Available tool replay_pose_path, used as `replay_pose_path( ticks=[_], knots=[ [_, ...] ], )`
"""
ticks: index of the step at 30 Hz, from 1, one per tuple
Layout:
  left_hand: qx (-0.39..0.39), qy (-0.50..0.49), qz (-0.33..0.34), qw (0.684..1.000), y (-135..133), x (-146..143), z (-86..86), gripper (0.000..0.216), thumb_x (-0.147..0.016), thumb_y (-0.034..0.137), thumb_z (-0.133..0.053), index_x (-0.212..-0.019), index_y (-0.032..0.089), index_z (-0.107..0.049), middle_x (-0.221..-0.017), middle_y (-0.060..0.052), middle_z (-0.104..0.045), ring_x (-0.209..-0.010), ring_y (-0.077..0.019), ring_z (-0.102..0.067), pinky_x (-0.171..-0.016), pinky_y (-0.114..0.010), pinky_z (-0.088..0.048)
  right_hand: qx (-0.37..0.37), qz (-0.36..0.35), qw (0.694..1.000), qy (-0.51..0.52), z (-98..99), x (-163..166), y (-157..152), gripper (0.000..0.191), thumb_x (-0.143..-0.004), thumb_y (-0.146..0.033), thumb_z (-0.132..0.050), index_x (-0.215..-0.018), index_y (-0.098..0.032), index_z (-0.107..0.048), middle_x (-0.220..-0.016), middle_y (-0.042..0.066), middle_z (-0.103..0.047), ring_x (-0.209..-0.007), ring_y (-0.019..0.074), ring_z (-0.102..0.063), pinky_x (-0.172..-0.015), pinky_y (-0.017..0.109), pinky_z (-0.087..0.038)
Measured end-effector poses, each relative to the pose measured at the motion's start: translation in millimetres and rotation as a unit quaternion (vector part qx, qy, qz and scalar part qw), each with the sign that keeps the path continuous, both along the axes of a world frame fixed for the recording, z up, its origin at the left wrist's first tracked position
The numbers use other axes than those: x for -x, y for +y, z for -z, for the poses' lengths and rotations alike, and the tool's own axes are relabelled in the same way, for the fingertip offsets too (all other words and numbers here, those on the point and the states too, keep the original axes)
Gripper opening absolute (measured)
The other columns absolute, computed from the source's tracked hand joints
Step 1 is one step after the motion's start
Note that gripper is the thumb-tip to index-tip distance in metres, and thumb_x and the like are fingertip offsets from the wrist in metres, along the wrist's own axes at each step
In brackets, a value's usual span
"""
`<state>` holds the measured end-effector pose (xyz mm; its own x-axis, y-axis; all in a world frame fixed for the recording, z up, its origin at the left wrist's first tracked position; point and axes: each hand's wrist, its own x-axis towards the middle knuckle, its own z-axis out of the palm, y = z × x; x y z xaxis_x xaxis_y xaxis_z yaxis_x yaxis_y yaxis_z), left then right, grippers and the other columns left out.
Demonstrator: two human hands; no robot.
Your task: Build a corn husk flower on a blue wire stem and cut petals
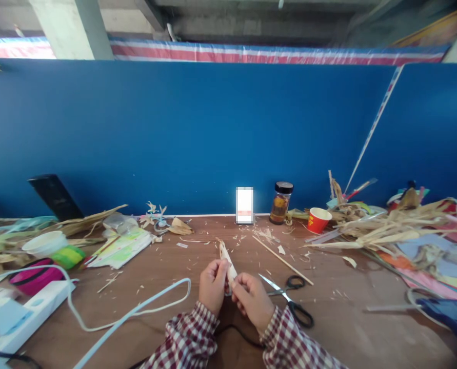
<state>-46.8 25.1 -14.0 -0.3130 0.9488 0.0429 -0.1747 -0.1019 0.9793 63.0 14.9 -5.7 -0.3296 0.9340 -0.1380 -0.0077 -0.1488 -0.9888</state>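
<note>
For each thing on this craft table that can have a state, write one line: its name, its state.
husk strip: gripped by both hands.
left hand: closed on the husk strip.
right hand: closed on the husk strip.
scissors: blades open, lying flat.
jar: upright, lid on.
red cup: standing, uncovered.

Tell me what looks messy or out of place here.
Dried scraps lie scattered over the table, thickest toward the back. Scissors lie open beside the right hand, which grips a husk strip with the left hand. A white cable loops loosely across the left side.
</note>
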Motion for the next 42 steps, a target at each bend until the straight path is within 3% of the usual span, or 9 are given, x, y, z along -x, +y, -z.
replay_pose_path(
  ticks=[8,12,16,21,25,28,32,36,42],
  knots=[
    [0.003,-0.094,0.086,0.992,2,-3,0.4,0.031,-0.059,0.034,-0.075,-0.077,0.012,-0.063,-0.060,0.001,-0.060,-0.049,-0.0073,-0.052,-0.048,-0.019,-0.043,-0.028,0.095,0.993,0.057,1.4,-3,7,0.027,-0.076,-0.041,-0.054,-0.074,-0.015,-0.050,-0.059,-0.002,-0.053,-0.046,0.0068,-0.043,-0.039,0.016,-0.033],
    [0.011,-0.129,0.046,0.991,2,1,-5.5,0.029,-0.062,0.034,-0.073,-0.077,0.013,-0.058,-0.065,0.001,-0.063,-0.042,-0.0028,-0.044,-0.040,-0.015,-0.036,-0.066,0.077,0.994,0.033,-4.9,-4,7,0.022,-0.075,-0.033,-0.056,-0.082,-0.013,-0.057,-0.069,0.002,-0.059,-0.056,0.0098,-0.051,-0.049,0.019,-0.041],
    [0.025,-0.149,0.011,0.988,3,7,-5.8,0.034,-0.060,0.033,-0.074,-0.081,0.014,-0.056,-0.072,-0.002,-0.067,-0.049,-0.0053,-0.052,-0.047,-0.017,-0.044,-0.126,0.065,0.990,-0.009,-14.4,-6,0,0.022,-0.083,-0.035,-0.047,-0.083,-0.015,-0.058,-0.060,-0.003,-0.053,-0.042,0.0058,-0.039,-0.041,0.018,-0.031],
    [0.028,-0.121,0.025,0.992,5,6,1.9,0.040,-0.056,0.031,-0.077,-0.085,0.013,-0.057,-0.074,-0.004,-0.069,-0.052,-0.0079,-0.056,-0.052,-0.020,-0.048,-0.221,-0.005,0.965,-0.141,-32.5,-14,-21,0.045,-0.091,-0.036,-0.033,-0.060,-0.016,-0.058,-0.044,-0.004,-0.045,-0.042,0.0072,-0.041,-0.045,0.019,-0.031],
    [0.040,-0.121,0.023,0.992,6,5,2.2,0.047,-0.054,0.032,-0.078,-0.092,0.012,-0.058,-0.076,-0.005,-0.071,-0.057,-0.0091,-0.059,-0.058,-0.022,-0.050,-0.313,-0.105,0.906,-0.264,-51.7,-33,-23,0.017,-0.078,-0.026,-0.058,-0.093,-0.023,-0.064,-0.073,-0.003,-0.066,-0.065,0.0106,-0.057,-0.061,0.019,-0.039],
    [0.052,-0.116,0.033,0.991,6,4,0.6,0.047,-0.053,0.034,-0.079,-0.089,0.011,-0.059,-0.077,-0.007,-0.071,-0.058,-0.0104,-0.060,-0.059,-0.023,-0.051,-0.335,-0.039,0.852,-0.401,-62.6,-57,7,0.018,-0.082,-0.025,-0.053,-0.095,-0.023,-0.064,-0.092,0.001,-0.067,-0.083,0.0135,-0.059,-0.073,0.022,-0.040],
    [0.056,-0.076,0.041,0.995,5,4,0.8,0.047,-0.054,0.040,-0.076,-0.088,0.011,-0.058,-0.075,-0.007,-0.071,-0.053,-0.0102,-0.058,-0.053,-0.023,-0.050,-0.224,0.044,0.802,-0.552,-67.4,-91,71,0.019,-0.086,-0.022,-0.047,-0.087,-0.017,-0.066,-0.092,0.009,-0.066,-0.089,0.0202,-0.059,-0.076,0.030,-0.041],
    [0.044,-0.042,0.062,0.996,4,2,1.8,0.046,-0.056,0.043,-0.074,-0.087,0.012,-0.059,-0.073,-0.005,-0.070,-0.053,-0.0108,-0.058,-0.053,-0.022,-0.050,-0.176,0.072,0.801,-0.568,-63.3,-107,125,0.022,-0.089,-0.026,-0.047,-0.102,-0.014,-0.059,-0.105,0.010,-0.059,-0.093,0.0200,-0.057,-0.080,0.036,-0.046],
    [0.048,-0.030,0.066,0.996,2,-2,-1.8,0.046,-0.053,0.046,-0.074,-0.081,0.013,-0.060,-0.070,-0.004,-0.069,-0.048,-0.0102,-0.056,-0.048,-0.022,-0.048,-0.129,0.090,0.842,-0.516,-40.9,-94,174,0.028,-0.088,-0.030,-0.050,-0.112,-0.017,-0.052,-0.114,0.008,-0.054,-0.095,0.0187,-0.056,-0.080,0.038,-0.048]
  ],
)
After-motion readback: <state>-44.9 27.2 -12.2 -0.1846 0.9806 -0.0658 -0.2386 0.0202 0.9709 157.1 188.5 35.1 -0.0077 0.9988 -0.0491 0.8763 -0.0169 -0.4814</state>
